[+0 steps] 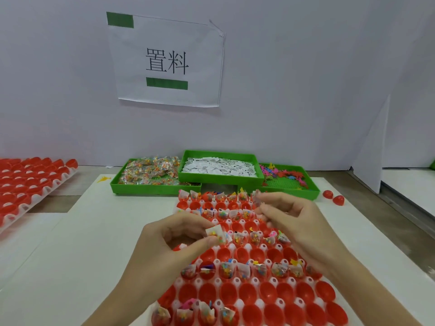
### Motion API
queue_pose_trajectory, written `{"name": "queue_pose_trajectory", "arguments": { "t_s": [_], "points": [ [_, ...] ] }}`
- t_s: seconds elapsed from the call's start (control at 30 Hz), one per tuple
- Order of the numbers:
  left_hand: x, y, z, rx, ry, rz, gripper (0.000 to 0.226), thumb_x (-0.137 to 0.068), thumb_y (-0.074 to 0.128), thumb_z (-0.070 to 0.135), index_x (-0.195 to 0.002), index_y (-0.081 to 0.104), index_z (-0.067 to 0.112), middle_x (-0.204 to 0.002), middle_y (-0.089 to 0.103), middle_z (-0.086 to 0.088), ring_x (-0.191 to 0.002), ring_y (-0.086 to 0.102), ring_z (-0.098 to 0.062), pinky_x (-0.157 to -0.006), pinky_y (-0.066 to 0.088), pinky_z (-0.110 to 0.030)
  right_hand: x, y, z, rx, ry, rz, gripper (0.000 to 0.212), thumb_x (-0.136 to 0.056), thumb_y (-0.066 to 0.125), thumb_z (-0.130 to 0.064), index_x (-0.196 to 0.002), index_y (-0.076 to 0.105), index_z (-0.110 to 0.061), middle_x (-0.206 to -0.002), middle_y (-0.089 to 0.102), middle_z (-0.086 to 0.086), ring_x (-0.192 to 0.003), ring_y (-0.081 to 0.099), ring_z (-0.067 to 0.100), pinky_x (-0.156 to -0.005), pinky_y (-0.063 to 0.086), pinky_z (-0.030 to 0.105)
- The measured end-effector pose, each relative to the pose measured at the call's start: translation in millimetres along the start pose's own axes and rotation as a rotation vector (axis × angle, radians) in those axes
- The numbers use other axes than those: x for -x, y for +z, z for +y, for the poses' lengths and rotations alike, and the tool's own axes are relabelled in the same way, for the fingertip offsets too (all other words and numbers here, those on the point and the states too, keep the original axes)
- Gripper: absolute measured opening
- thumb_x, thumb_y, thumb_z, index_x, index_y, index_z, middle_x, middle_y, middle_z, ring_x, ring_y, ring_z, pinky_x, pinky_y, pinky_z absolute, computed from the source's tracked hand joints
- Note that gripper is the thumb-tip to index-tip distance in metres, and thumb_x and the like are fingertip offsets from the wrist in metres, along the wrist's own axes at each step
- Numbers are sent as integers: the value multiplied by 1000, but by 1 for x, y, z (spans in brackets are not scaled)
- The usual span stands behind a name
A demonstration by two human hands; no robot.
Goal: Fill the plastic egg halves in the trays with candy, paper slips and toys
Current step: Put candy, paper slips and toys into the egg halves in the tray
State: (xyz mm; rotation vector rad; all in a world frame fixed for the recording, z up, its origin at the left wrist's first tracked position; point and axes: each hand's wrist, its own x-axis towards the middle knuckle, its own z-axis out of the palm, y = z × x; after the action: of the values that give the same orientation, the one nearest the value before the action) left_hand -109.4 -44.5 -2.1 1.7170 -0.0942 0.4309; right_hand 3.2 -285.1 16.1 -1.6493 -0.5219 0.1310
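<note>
A white tray (256, 302) of red egg halves (251, 295) lies before me; alternate rows hold candy packets, paper slips and small toys, the rows between stand bare. My left hand (171, 241) pinches a candy packet with a paper slip (217, 234) over the tray's left side. My right hand (289, 215) hovers above the far right rows, pinching another clear candy packet (257, 200) between thumb and fingers.
Three green bins stand at the back: candy packets (150, 172), paper slips (219, 167), plastic toys (284, 177). A second tray of red halves (30, 182) lies far left. Two loose red halves (334, 197) sit at right. A paper sign hangs on the wall.
</note>
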Motion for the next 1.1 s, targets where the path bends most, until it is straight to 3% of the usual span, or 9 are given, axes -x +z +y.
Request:
{"name": "queue_pose_trajectory", "arguments": {
  "t_s": [0.17,0.37,0.47,0.63,0.83,0.93,1.1],
  "points": [
    [3,10,2,57,-30,-37,16,-74,89,21,-89,83,20,-83,79,-6,-79,77,-18,-71,58,-18,23,35,-4,171,-176,-107,19,-92,75,-14,-100,79,-30,-89,78,-3,-82,75,16,-75,59,23],
    [3,13,2,44,8,-14,14,-72,88,15,-85,83,17,-97,79,-4,-83,78,-22,-75,62,-25,28,40,-4,158,-192,-159,12,-92,76,-18,-102,79,-25,-91,77,-4,-87,75,19,-77,60,26],
    [5,16,2,33,38,-36,14,-75,87,13,-88,83,17,-94,79,-4,-85,78,-22,-75,61,-23,30,40,-5,182,-187,-200,11,-94,75,-21,-103,79,-27,-93,78,-5,-90,75,18,-79,61,29],
    [9,20,3,-74,143,-22,16,-75,87,21,-90,82,23,-88,78,0,-83,77,-20,-76,61,-24,31,27,-8,208,-105,-296,17,-97,70,-15,-105,79,-27,-101,76,-5,-97,73,14,-81,57,22],
    [16,28,5,-176,152,-143,26,-76,91,25,-96,74,26,-89,77,5,-81,77,-16,-75,62,-25,35,5,-20,206,15,-478,18,-88,82,-28,-105,79,-24,-98,78,2,-91,76,19,-82,59,24],
    [19,34,6,-301,229,-207,18,-78,89,25,-87,74,24,-83,74,13,-79,75,-8,-72,60,-20,36,2,-19,256,77,-533,16,-87,83,-29,-101,78,-25,-97,79,3,-88,76,20,-82,60,27],
    [24,38,5,-404,226,-315,17,-75,91,30,-82,76,26,-83,72,16,-80,71,-2,-72,57,-18,41,2,-17,333,210,-583,13,-85,84,-28,-95,78,-24,-90,78,1,-81,74,12,-74,55,18]
  ]
}}
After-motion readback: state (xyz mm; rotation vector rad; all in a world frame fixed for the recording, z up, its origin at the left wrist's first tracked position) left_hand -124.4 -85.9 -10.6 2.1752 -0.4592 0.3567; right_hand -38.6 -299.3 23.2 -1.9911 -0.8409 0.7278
